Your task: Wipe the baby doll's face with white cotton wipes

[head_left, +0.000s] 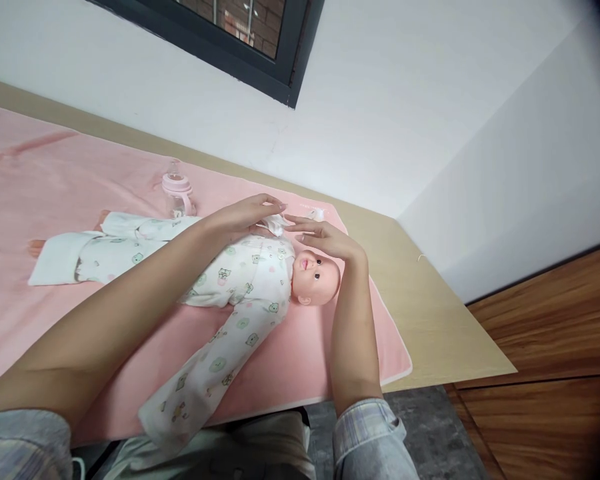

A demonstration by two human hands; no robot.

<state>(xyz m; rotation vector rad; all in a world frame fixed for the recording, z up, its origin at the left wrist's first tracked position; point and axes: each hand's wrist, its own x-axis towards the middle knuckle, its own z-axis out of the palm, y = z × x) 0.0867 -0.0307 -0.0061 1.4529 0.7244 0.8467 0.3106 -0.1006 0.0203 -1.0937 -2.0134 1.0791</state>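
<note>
A bald baby doll lies on its back in a white printed outfit, its head to the right. My left hand is over the doll's far shoulder, fingers curved round a bunched piece of white cloth, seemingly the far sleeve. Reaching in from the right, past the doll's head, my right hand has its fingers stretched out and their tips close to that cloth; contact is hard to make out. The near sleeve hangs long over the table edge. The doll's far arm is hidden.
A pink-capped baby bottle with a handle stands beyond the doll's legs. Under the doll, a pink blanket covers much of the wooden table. A white wall and dark-framed window rise behind; wooden cabinets stand at right.
</note>
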